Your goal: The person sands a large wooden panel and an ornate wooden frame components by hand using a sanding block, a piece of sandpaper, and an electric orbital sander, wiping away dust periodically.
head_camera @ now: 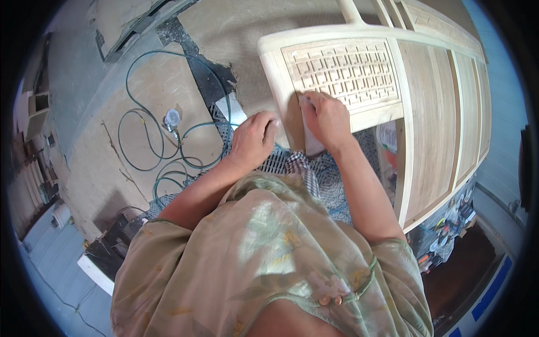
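Observation:
An unfinished pale wooden furniture frame (271, 63) with a rounded corner stands before me, to the right. A panel carved with a raised geometric lattice (345, 73) is set into its end. My right hand (327, 120) is at the panel's lower left corner, its fingers closed around a pale, thin sheet (311, 137) that hangs down below them. The sheet's material cannot be made out for sure. Left of the frame's end rail, my left hand (255, 137) is held with curled fingers, and nothing shows in it. Its palm is hidden.
Plain wooden panels (429, 92) continue along the furniture to the right. A looped green air hose (130, 92) lies on cardboard sheeting (97, 168) at left, beside a spray gun with a clear cup (172, 119). Assorted tools (446, 236) lie at lower right. A container (386, 137) stands under the frame.

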### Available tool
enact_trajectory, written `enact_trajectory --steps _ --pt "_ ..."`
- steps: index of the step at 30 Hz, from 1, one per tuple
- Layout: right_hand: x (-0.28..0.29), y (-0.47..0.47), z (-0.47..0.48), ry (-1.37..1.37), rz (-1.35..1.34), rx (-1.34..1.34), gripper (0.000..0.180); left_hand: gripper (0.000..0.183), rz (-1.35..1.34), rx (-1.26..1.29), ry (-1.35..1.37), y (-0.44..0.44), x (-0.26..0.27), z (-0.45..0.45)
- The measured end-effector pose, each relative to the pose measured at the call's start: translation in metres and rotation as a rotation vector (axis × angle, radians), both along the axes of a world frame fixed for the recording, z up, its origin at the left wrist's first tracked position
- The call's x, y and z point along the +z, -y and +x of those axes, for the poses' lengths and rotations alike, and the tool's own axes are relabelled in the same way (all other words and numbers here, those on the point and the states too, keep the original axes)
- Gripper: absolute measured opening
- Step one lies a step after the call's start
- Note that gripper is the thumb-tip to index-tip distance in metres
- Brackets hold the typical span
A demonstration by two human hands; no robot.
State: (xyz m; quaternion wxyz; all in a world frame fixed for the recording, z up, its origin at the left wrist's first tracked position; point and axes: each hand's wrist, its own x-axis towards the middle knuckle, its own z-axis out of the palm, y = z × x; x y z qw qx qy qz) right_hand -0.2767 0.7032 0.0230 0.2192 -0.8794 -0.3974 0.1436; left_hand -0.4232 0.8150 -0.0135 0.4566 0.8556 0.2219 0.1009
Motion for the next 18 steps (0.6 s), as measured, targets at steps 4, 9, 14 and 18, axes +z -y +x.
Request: enact_trajectory --steps 4,9,14,18 --pt "0.009 0.017 -0.001 -0.181 0.094 -0.064 0.022 0.039 0.300 -0.171 0.048 -0.002 0.015 0.023" --pt "0.028 0.071 -0.025 -0.299 0.034 -0.221 0.023 0.044 0.337 -0.660 -0.409 0.015 0.028 0.021" --pt "0.026 0.100 -0.065 -0.662 0.397 -0.495 0.016 0.046 -0.732 -0.448 -0.129 0.040 0.039 0.008" --pt "0.018 0.114 -0.080 -0.582 0.530 -0.486 0.020 0.047 -0.721 -0.766 -0.155 0.054 0.037 0.024"
